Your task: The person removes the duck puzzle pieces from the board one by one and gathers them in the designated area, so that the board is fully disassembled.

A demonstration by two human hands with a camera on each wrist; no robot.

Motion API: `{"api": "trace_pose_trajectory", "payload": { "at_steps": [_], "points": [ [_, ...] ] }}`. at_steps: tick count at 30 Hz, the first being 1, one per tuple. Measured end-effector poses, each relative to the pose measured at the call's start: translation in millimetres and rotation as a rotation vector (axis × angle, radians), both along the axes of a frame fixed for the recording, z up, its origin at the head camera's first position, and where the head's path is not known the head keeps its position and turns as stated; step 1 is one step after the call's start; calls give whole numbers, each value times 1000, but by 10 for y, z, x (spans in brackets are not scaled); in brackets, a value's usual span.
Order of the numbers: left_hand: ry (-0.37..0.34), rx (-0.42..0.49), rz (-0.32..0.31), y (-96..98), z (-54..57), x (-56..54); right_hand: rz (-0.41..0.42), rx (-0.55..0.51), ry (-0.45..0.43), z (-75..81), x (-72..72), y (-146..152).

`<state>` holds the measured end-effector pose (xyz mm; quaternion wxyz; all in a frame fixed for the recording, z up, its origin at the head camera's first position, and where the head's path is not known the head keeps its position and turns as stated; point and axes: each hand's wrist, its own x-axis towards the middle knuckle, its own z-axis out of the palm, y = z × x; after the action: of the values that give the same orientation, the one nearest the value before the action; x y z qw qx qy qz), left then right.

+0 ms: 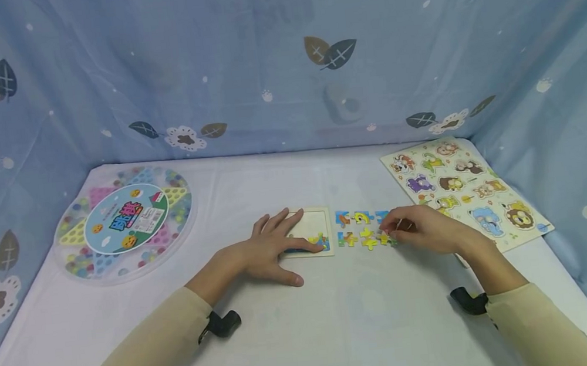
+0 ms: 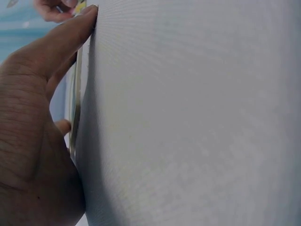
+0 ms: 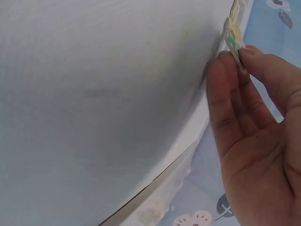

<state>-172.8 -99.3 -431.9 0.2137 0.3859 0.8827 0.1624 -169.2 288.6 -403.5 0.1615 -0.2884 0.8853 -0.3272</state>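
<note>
Several loose puzzle pieces [image 1: 348, 239] sit in two rows on the counter [image 1: 297, 336], just right of the small wooden tray [image 1: 310, 221]. Your left hand [image 1: 270, 247] lies over the tray with its fingers spread apart, the thumb below its near edge; blue and yellow puzzle picture shows along the tray's lower part, though your fingers cover much of it, so I can't tell how many pieces are in there. Your right hand [image 1: 427, 229], right of the tray, has its grip clamped on one tilted piece [image 3: 233, 40], pinched between thumb and fingers. Farther right of the tray lies an animal board [image 1: 464, 195]; well left of it, a round game case [image 1: 127, 218].
</note>
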Motion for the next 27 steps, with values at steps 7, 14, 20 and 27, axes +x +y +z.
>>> {"api": "trace_pose_trajectory", "payload": {
  "at_steps": [7, 14, 20, 27],
  "points": [
    [2, 2, -4, -4, -15, -15, -7, 28, -15, -33, -19, 30],
    [1, -4, -6, 2, -3, -12, -23, 30, -9, -53, -16, 27],
    [5, -3, -4, -3, 12, 0, -24, 30, 29, -58, 0, 6],
    [-3, -4, -8, -8, 24, -7, -19, 34, 56, -59, -3, -4]
  ]
}}
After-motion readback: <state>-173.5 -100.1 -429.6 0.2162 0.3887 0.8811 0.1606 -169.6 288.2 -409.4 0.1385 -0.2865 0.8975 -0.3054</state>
